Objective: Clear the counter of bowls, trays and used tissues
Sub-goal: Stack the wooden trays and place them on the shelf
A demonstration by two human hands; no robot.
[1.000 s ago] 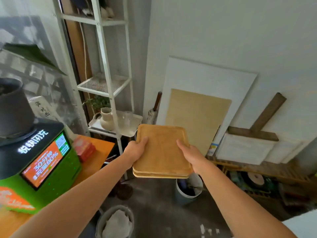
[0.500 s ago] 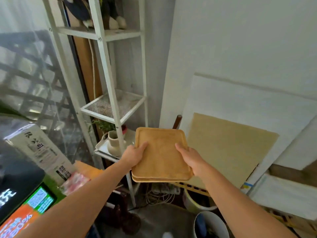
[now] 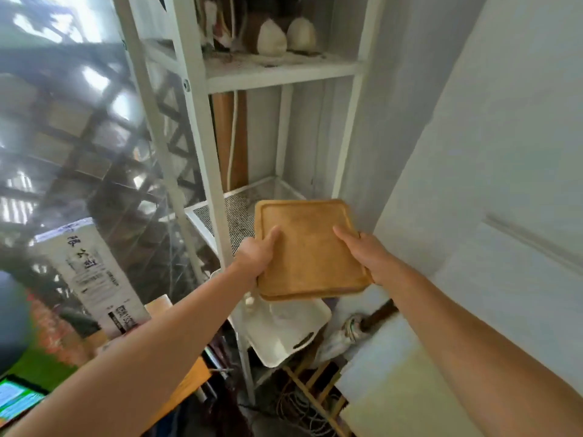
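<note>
Two stacked wooden trays (image 3: 307, 247) are held level in front of me at the centre of the view. My left hand (image 3: 257, 257) grips their left edge, thumb on top. My right hand (image 3: 362, 250) grips the right edge the same way. The stack's far end hangs just above the front of the mesh shelf (image 3: 220, 212) of a white metal rack (image 3: 202, 127).
The rack's upper shelf (image 3: 277, 70) carries pale rounded objects. A white tray (image 3: 284, 329) sits on the lower shelf under the stack. A white wall (image 3: 489, 137) rises at right, boards leaning below it. At left are a printed box (image 3: 91, 272) and an orange counter (image 3: 186, 386).
The view has tilted up and closer to the rack. The trays, still held by both hands, have risen from below the mesh shelf to its level.
</note>
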